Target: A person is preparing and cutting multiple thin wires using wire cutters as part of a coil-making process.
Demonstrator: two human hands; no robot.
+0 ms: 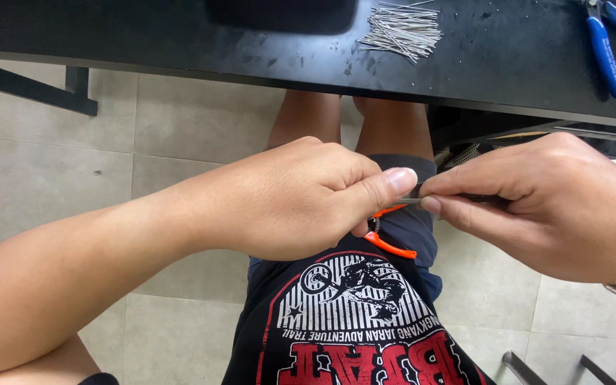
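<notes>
Orange handles poke out from under the left hand point(301, 199). They belong to a small pair of pliers point(388, 242), and the left hand is curled tight around them. Most of the tool is hidden inside the fist. Only a bit of the orange grips and a small spring show below the thumb.

The right hand point(550, 207) is just beside the left one. Its thumb and fingers pinch a thin metal pin point(409, 201). The pin lies flat between the two hands, and the left thumb tip sits right at its end. The two hands are almost touching there.

Both hands are held over the person's lap, above a black shirt with red and white print.

Up past the hands is a black worktop point(180, 43). A pile of thin metal pins point(402, 32) lies on it, far above the left hand. A pair of blue-handled pliers point(604, 53) rests on the worktop too, up and away from the right hand. Grey floor tiles point(180, 135) show below the worktop.
</notes>
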